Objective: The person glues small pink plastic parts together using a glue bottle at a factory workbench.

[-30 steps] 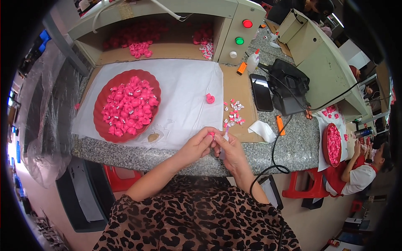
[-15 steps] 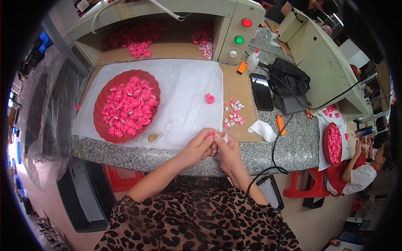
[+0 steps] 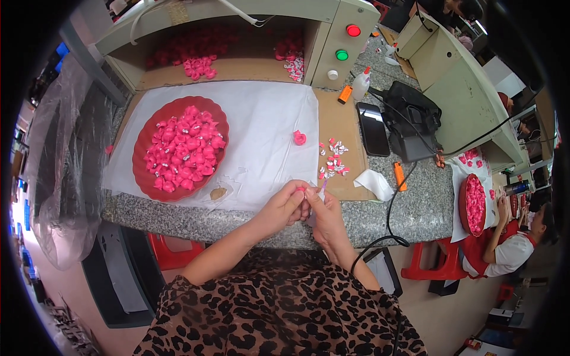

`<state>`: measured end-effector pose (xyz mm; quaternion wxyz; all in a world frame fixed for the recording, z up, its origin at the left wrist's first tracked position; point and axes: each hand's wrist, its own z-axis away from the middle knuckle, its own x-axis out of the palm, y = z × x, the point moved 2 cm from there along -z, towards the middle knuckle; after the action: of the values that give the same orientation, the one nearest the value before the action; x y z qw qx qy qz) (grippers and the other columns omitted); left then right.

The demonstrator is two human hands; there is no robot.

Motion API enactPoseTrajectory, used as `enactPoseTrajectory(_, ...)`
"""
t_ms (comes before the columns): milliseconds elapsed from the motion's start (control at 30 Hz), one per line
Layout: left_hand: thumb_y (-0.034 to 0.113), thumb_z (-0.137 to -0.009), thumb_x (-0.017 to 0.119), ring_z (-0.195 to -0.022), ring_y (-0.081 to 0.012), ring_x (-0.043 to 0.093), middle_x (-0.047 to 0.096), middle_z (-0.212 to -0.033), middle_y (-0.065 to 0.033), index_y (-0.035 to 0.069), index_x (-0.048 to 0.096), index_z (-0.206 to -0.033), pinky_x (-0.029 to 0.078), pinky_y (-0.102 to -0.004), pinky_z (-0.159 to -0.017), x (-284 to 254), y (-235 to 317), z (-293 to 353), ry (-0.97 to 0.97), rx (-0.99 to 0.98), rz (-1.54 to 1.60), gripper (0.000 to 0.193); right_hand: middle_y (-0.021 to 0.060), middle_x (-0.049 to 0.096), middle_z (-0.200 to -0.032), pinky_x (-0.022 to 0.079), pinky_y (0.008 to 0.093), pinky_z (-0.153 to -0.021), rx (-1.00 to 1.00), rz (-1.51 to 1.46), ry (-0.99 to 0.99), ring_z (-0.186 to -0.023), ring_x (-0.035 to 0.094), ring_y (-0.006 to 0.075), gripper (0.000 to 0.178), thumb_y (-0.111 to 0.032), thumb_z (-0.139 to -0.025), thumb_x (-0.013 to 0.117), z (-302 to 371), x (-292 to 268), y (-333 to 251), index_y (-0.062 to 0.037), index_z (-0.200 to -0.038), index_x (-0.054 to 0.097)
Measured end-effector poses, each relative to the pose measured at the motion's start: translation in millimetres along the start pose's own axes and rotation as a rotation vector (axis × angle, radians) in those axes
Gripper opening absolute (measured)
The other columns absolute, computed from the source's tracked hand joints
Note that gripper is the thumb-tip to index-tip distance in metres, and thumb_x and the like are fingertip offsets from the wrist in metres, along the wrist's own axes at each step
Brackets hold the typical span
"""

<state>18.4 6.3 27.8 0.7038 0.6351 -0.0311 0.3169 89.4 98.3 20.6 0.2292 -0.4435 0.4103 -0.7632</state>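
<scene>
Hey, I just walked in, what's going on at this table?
A person's left hand pinches a small pink piece, while the right hand, close against it, holds a slender, whitish, purple-tipped tool. To the left, a scalloped red bowl heaped with pink, rounded pieces sits on white sheeting. Ahead lie one loose pink, cup-like piece and, on brown cardboard, scattered pink-and-white bits.

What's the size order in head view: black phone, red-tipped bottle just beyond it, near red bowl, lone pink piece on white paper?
Largest first:
1. Near red bowl
2. Black phone
3. Red-tipped bottle
4. Lone pink piece
</scene>
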Motion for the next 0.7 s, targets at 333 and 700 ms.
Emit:
enactPoseTrajectory(333, 0.029, -0.092, 0.03, -0.05, -0.0061, 0.035, 0.043, -0.073, -0.0024, 0.007, 0.037, -0.114, 0.029, -0.0178, -0.043, -7.1, -4.7, 5.5, 0.042, 0.157, -0.049, 0.032, -0.0016, 0.045, -0.057, 0.035, 0.0204, -0.044, 0.184, -0.018, 0.008, -0.047, 0.042, 0.0077, 0.022, -0.028, -0.082, 0.054, -0.9, 5.2, -12.4, -0.0059, -0.078, 0.053)
enactPoseTrajectory(700, 0.032, -0.092, 0.03, -0.05, -0.0072, 0.036, 0.041, -0.075, -0.0015, 0.006, 0.038, -0.116, 0.028, -0.0183, -0.042, -15.9, 2.4, 19.7, 0.135, 0.044, 0.122, 0.036, -0.0009, 0.044, -0.055, 0.035, 0.0223, -0.043, 0.245, -0.069, 0.028, -0.046, 0.041, 0.0083, 0.018, -0.023, -0.081, 0.055, -1.3, -4.2, -15.6, -0.0054, -0.078, 0.051)
